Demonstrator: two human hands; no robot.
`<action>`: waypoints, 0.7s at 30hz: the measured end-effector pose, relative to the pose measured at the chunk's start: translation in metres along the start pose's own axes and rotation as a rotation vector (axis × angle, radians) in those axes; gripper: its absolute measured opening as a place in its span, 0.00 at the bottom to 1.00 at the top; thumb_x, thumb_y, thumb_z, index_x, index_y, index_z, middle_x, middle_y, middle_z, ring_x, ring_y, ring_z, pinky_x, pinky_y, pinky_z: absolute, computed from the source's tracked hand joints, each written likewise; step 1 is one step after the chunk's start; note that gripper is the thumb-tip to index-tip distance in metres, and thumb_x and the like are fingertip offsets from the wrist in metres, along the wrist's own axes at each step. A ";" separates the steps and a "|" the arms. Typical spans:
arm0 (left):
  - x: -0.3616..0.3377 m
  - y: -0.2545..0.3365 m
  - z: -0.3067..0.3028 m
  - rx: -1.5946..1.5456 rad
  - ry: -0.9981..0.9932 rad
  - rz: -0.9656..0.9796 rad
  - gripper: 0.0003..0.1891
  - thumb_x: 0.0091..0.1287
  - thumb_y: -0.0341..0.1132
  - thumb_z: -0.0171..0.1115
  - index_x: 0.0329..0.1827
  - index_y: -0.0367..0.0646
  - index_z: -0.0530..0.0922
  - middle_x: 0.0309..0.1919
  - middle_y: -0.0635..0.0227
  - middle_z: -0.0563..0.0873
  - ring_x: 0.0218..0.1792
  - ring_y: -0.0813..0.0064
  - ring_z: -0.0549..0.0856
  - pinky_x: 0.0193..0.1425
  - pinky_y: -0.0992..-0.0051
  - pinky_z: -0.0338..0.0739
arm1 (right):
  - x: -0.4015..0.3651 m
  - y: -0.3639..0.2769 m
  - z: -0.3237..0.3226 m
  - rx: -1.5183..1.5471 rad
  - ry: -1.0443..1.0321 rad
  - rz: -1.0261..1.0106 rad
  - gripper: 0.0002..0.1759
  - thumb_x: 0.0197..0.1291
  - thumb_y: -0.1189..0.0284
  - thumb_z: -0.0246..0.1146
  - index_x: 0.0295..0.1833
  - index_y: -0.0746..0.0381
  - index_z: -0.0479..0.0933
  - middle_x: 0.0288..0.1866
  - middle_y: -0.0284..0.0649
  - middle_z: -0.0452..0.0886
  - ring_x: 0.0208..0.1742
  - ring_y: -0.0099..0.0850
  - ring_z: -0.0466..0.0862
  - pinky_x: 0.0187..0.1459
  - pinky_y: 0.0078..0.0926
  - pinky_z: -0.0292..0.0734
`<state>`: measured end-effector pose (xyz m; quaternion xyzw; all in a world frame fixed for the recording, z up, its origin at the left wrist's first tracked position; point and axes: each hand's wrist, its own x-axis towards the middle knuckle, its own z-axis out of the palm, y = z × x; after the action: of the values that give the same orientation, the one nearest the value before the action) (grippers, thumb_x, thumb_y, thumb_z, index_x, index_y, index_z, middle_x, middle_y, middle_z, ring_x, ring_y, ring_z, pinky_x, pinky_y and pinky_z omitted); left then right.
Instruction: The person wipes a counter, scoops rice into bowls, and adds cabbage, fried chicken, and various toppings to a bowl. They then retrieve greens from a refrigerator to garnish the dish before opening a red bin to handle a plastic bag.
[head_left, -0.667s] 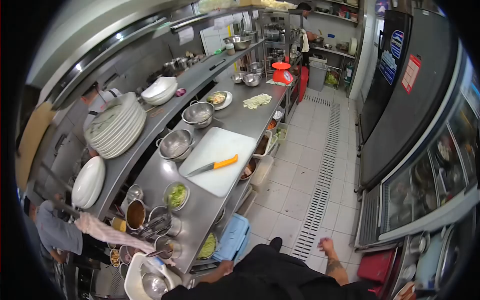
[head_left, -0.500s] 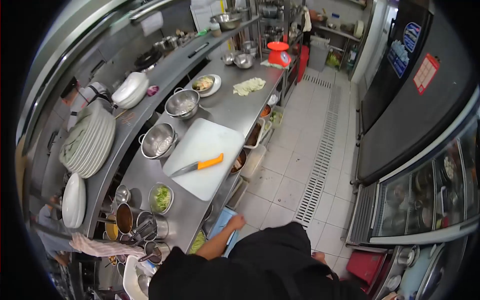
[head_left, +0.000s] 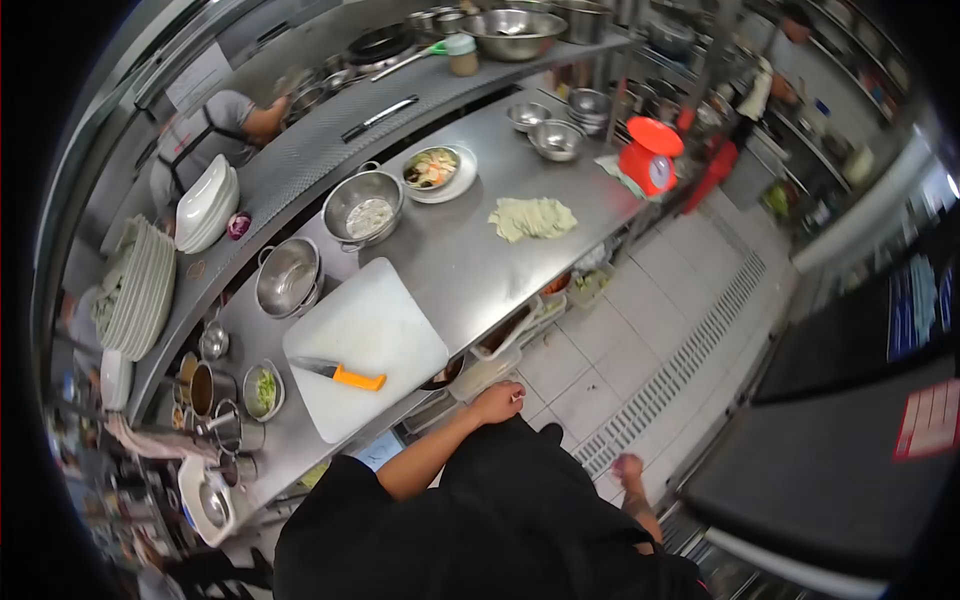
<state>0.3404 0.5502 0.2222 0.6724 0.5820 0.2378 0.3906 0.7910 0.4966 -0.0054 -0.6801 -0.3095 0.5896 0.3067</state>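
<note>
My left hand (head_left: 498, 402) hangs beside the front edge of the steel table (head_left: 470, 310), its fingers curled in with nothing visible between them. Close to it on the table lies a white cutting board (head_left: 385, 320). A knife with an orange handle (head_left: 358, 378) rests on the board, blade pointing left. On my other side, my right hand (head_left: 627, 468) is low over the tiled floor, apart from everything, its fingers smeared by motion. Behind the board stand two steel colanders, one (head_left: 363, 207) farther along than the other (head_left: 288, 277).
Farther along the table are a pale crumpled cloth (head_left: 533, 218), a bowl of cut food (head_left: 432, 168) and a red scale (head_left: 650, 155). Plates (head_left: 140, 290) are stacked on the shelf. A person (head_left: 205, 140) works behind it; another (head_left: 775, 75) stands at the far end. A dark fridge (head_left: 830, 460) flanks the aisle.
My view has turned and moved forward along the table. The board and knife now sit farther left in view. My left hand is raised higher in view, and more of my right forearm shows.
</note>
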 end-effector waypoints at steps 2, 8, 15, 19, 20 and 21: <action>0.034 0.000 0.002 0.010 0.056 -0.054 0.12 0.59 0.34 0.60 0.43 0.39 0.79 0.38 0.54 0.82 0.39 0.60 0.84 0.44 0.65 0.78 | 0.078 -0.125 -0.005 -0.128 0.012 -0.026 0.07 0.59 0.71 0.56 0.37 0.63 0.76 0.25 0.41 0.79 0.20 0.31 0.79 0.19 0.29 0.71; 0.194 0.005 -0.087 0.071 0.384 -0.053 0.17 0.57 0.37 0.59 0.49 0.39 0.77 0.42 0.51 0.80 0.46 0.50 0.79 0.53 0.59 0.74 | 0.243 -0.406 0.040 -0.404 -0.139 -0.569 0.08 0.60 0.76 0.54 0.45 0.64 0.75 0.29 0.38 0.79 0.25 0.26 0.80 0.19 0.21 0.72; 0.356 -0.009 -0.126 0.210 0.830 -0.391 0.27 0.61 0.42 0.58 0.62 0.38 0.70 0.63 0.44 0.68 0.68 0.47 0.63 0.66 0.51 0.65 | 0.243 -0.550 0.198 -0.586 -0.550 -0.738 0.10 0.60 0.74 0.60 0.47 0.62 0.75 0.35 0.38 0.81 0.30 0.26 0.82 0.25 0.23 0.76; 0.374 -0.017 -0.105 0.315 0.802 -0.513 0.32 0.64 0.45 0.57 0.68 0.37 0.64 0.70 0.41 0.58 0.73 0.45 0.53 0.74 0.52 0.54 | 0.248 -0.579 0.285 -0.802 -0.803 -0.968 0.10 0.60 0.73 0.60 0.46 0.64 0.77 0.35 0.41 0.82 0.31 0.28 0.83 0.27 0.24 0.77; 0.369 -0.021 -0.107 0.245 0.809 -0.439 0.32 0.63 0.44 0.58 0.68 0.37 0.64 0.70 0.41 0.59 0.73 0.45 0.54 0.74 0.54 0.54 | 0.248 -0.585 0.304 -0.841 -0.834 -0.996 0.10 0.59 0.74 0.60 0.46 0.64 0.77 0.35 0.42 0.82 0.32 0.30 0.83 0.29 0.25 0.77; 0.364 -0.022 -0.104 0.165 0.820 -0.367 0.32 0.63 0.43 0.59 0.67 0.38 0.65 0.69 0.40 0.59 0.72 0.44 0.55 0.74 0.56 0.55 | 0.237 -0.595 0.322 -0.890 -0.867 -1.021 0.11 0.58 0.75 0.60 0.47 0.65 0.77 0.34 0.43 0.82 0.32 0.31 0.83 0.31 0.26 0.78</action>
<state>0.3226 0.9288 0.2164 0.4374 0.8149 0.3642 0.1089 0.4627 1.0679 0.2778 -0.2235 -0.8798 0.4095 0.0909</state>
